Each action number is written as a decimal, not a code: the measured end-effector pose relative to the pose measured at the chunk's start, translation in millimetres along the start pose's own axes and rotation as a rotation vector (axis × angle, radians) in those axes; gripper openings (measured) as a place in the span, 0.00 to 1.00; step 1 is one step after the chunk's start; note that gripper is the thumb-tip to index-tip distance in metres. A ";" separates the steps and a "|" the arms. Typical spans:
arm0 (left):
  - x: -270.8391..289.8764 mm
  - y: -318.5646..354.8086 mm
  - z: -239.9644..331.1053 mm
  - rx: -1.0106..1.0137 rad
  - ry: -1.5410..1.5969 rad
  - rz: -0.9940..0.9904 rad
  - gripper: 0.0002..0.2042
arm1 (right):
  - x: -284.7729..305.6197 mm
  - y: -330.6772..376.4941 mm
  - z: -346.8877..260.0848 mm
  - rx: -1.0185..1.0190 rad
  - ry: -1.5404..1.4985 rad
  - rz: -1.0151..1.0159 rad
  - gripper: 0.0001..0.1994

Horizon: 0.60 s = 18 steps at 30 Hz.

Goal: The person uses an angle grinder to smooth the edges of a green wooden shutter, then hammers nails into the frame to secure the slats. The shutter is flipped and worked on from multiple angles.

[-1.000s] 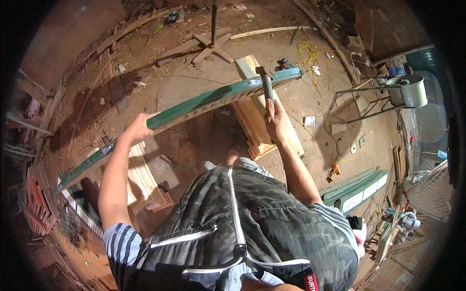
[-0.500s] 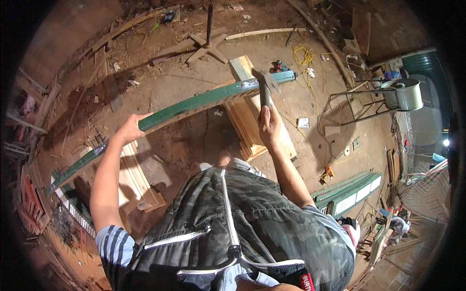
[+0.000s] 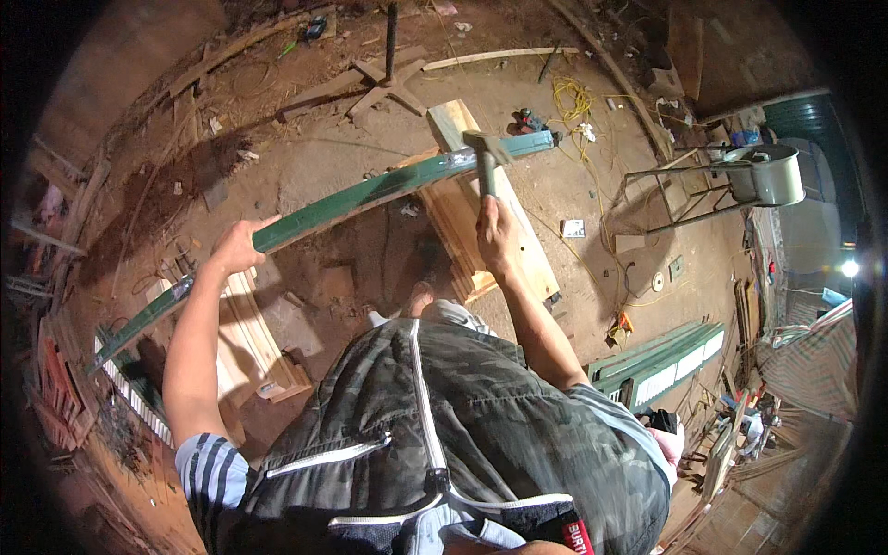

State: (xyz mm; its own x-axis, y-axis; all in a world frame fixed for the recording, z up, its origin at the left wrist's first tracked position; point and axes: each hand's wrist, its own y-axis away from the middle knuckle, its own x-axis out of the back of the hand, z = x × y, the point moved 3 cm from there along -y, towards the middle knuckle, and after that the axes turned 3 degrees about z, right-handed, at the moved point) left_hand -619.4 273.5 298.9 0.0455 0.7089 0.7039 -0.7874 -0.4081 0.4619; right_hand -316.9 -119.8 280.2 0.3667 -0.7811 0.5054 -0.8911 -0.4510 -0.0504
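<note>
A long green beam (image 3: 361, 196) runs from the lower left up to the right in front of me. My left hand (image 3: 238, 246) is closed around its left part. My right hand (image 3: 494, 236) grips the handle of a hammer (image 3: 487, 171), whose head is up at the beam's right part, beside a shiny patch. Whether the head touches the beam I cannot tell. Light wooden boards (image 3: 460, 217) lie stacked beneath the beam's right part, and another board stack (image 3: 254, 328) is under its left part.
A metal-framed stand with a pale drum (image 3: 779, 176) stands at the right. Green slatted pieces (image 3: 657, 365) lie at the lower right. A yellow cord (image 3: 573, 102) is coiled on the dirt floor, and a post on a cross-shaped wooden base (image 3: 387, 91) stands at the far side.
The whole view has shifted slightly left. The hammer in my right hand is a little more upright against the beam. My left hand keeps its hold.
</note>
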 end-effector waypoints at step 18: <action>-14.0 6.8 -37.9 -0.323 0.092 0.011 0.37 | -20.9 -3.1 23.2 0.033 0.107 -0.028 0.22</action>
State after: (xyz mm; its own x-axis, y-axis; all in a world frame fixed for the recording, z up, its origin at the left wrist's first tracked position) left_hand -648.7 282.7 271.7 -0.0085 0.7606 0.6491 -0.9423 -0.2233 0.2494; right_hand -315.6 -112.1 249.7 0.3591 -0.7180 0.5963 -0.8710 -0.4873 -0.0621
